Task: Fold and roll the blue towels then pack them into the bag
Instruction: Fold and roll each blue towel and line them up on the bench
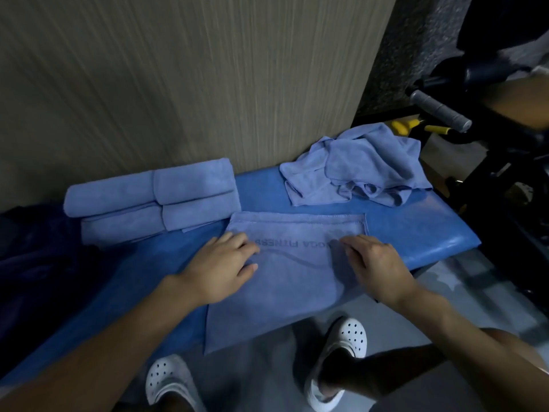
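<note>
Lying flat on the worktop [416, 233], the spread towel [291, 281] ran lengthwise toward the person, overhanging the worktop's near edge. The left hand [225, 264] pressed flat on its left margin. The right hand [378, 264], equally near, rested opposite with fingers bent; whether it pinched cloth was unclear.

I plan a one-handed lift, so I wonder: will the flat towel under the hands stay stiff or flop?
Probably floppy: the flat towel drapes over the bench edge. Likely light, since the crumpled towels hold soft, loose folds. It may slide on the shiny bench.
</note>
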